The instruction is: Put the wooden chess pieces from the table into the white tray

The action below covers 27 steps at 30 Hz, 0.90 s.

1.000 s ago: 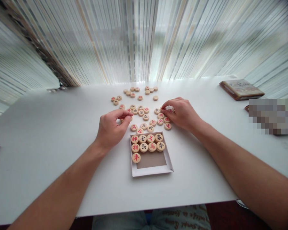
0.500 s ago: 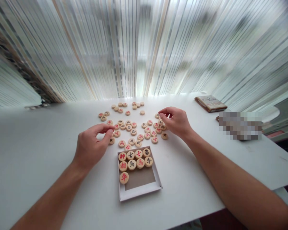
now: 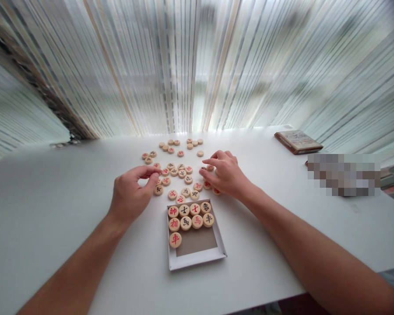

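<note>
My left hand (image 3: 133, 190) hovers at the left side of loose round xiangqi pieces (image 3: 174, 172), thumb and index fingertips pinched together; whatever may be between them cannot be made out. On the right side of the spread, my right hand (image 3: 225, 173) has its thumb and index finger apart, reaching over several pieces. A dark-marked xiangqi piece (image 3: 202, 169) shows between those fingertips, partly hidden. In front lies a shallow white box (image 3: 197, 263) with two full rows of pieces and one red-marked piece (image 3: 175, 239) at the left of a third row.
More xiangqi pieces (image 3: 180, 153) lie toward the back of the white table (image 3: 68, 210). A brown-edged box (image 3: 298, 141) stands at the back right, with a blurred object (image 3: 344, 175) near it. A striped string curtain (image 3: 184, 65) hangs behind the table.
My right hand has moved left and inward over the right cluster, its fingers more spread. My left hand keeps its pinched shape near the same pieces. The whole view has shifted slightly.
</note>
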Motion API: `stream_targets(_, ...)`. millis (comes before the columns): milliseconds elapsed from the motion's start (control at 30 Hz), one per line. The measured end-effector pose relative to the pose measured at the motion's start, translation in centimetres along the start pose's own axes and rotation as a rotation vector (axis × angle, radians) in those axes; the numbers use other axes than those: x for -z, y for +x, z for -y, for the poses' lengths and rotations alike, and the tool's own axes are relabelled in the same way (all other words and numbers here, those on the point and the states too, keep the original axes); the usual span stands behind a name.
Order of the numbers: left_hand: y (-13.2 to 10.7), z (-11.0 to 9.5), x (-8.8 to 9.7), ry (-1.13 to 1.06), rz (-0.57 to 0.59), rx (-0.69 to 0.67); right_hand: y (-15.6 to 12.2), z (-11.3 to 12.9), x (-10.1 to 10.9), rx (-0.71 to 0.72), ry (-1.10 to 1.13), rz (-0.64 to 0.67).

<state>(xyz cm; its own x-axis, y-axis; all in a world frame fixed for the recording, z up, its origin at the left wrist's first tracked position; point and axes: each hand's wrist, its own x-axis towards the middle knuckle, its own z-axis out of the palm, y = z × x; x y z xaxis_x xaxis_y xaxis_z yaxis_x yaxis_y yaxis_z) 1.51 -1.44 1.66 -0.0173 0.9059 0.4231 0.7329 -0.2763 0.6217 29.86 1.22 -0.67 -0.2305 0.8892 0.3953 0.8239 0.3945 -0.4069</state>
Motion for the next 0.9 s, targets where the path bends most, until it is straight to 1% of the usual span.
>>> stream_targets(133,-0.4,-0.6,-0.1,-0.012,0.024,-0.026,0.4,0.7,-0.3,-0.001,-0.047,0.046)
stream_targets(267,-0.6,-1.2,0.0,-0.031,0.037,-0.045,0.4,0.6,-0.5,-0.020,-0.041,0.043)
stream_targets(367,-0.9,-1.6,0.0,-0.046,0.035,-0.067,0.4,0.6,-0.4,-0.011,0.016,0.025)
stream_targets(500,-1.5,-2.3,-0.2,-0.072,0.058,-0.105,-0.5,1.2,0.5,-0.002,0.163,-0.033)
stream_targets(567,-2.0,-2.9,-0.3,-0.116,0.084,-0.133,-1.4,2.0,1.2,-0.032,0.299,-0.062)
stream_targets(600,-2.3,-3.2,-0.3,-0.155,0.099,-0.148,-1.9,2.4,1.5,-0.062,0.417,-0.062)
stream_targets(667,-2.9,-4.0,-0.4,-0.259,0.144,-0.157,-2.7,3.5,1.9,-0.191,0.816,0.005)
stream_targets(733,-3.6,-4.8,-0.5,-0.379,0.219,-0.148,-3.3,4.6,2.2,-0.292,1.081,0.096)
stream_targets(800,-4.1,-5.3,-0.6,-0.473,0.284,-0.129,-3.7,5.6,2.4,-0.340,1.206,0.175)
stream_targets(900,-4.5,-5.6,-0.8,-0.574,0.314,-0.045,-3.9,6.4,2.4,-0.378,1.305,0.248)
